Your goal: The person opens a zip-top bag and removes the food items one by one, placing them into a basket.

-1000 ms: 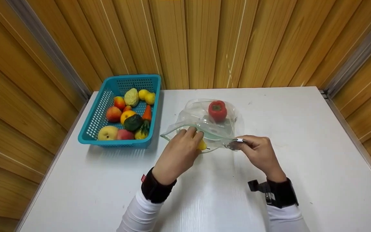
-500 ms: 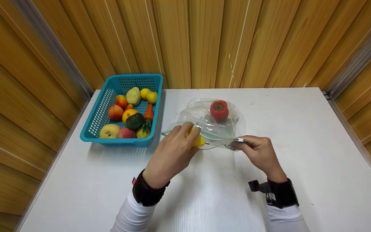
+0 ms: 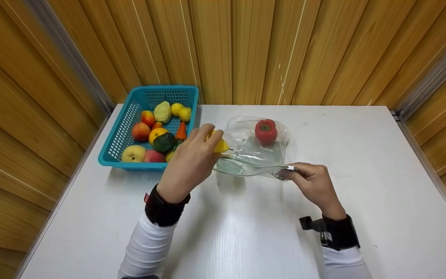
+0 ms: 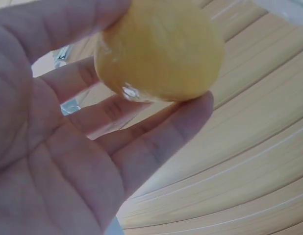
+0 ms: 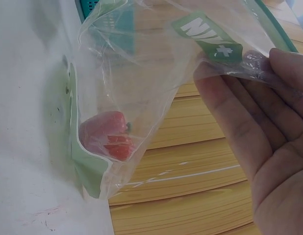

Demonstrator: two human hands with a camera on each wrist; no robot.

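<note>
My left hand (image 3: 190, 164) holds a yellow pear (image 3: 220, 145) with a thin dark stem. In the left wrist view the pear (image 4: 161, 49) sits between thumb and fingertips. The pear is just left of the mouth of a clear zip bag (image 3: 246, 149); from above I cannot tell whether they touch. A red bell pepper (image 3: 266, 132) lies inside the far part of the bag. At the bag's right corner, by a white slider (image 3: 291, 167), my right hand (image 3: 316, 186) pinches the edge. Green print shows on the plastic in the right wrist view.
A blue-green basket (image 3: 110, 159) stands at the back left of the white table (image 3: 347, 151). It holds several fruits and vegetables, among them a carrot (image 3: 181, 131), a peach (image 3: 141, 131) and an avocado-like dark green piece (image 3: 164, 142). Wood-patterned walls (image 3: 250, 54) enclose the table.
My left hand has come out of the bag's mouth, going left and away from me, with the pear still held. The bag's opening has flattened. My right hand stays at the corner.
</note>
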